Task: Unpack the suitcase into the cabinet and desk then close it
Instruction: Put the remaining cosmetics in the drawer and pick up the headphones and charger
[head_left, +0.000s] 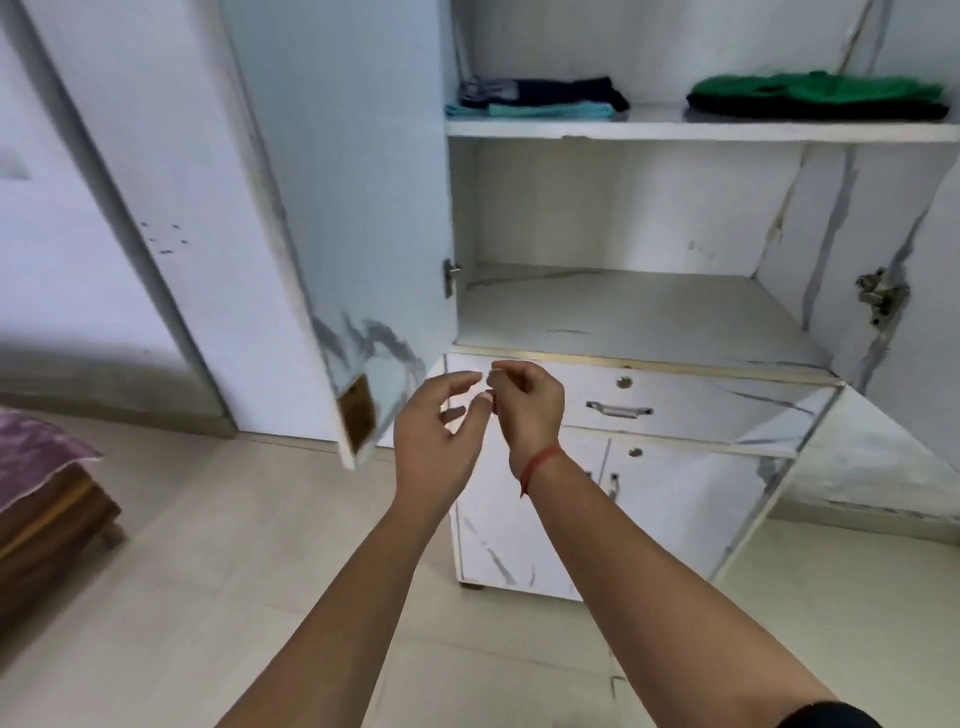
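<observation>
Far left: a low wooden bed (57, 514) with a purple cloth over it, nothing task-related on it. The cabinet (623, 208) stands open, left door (332, 208) swung out toward the camera.

Progress: 2 folded stacks already sit on the upper shelf. A dark-and-teal stack (540, 98) is at its left end and a green stack (815, 96) at its right, well apart. So part of the unpacking looks done. The suitcase and the desk are both out of view, so I can't tell how much is left inside or whether anything has gone to the desk. Closing is not yet done as far as the cabinet shows, since the right door (883, 441) is open too.

Hands: both arms are stretched forward at about drawer (618, 410) height, in front of the cabinet's lower left corner, nearly touching each other.
- The left hand (436, 421) is back-up, fingers loose and spread, gripping nothing.
- The right hand (524, 405) has a red thread (540, 462) on its wrist and its fingers are curled in, tips meeting the left fingertips. Possibly pinching something tiny, but too blurred, so I can't tell.

Neither hand touches the cabinet or the clothes.
</observation>
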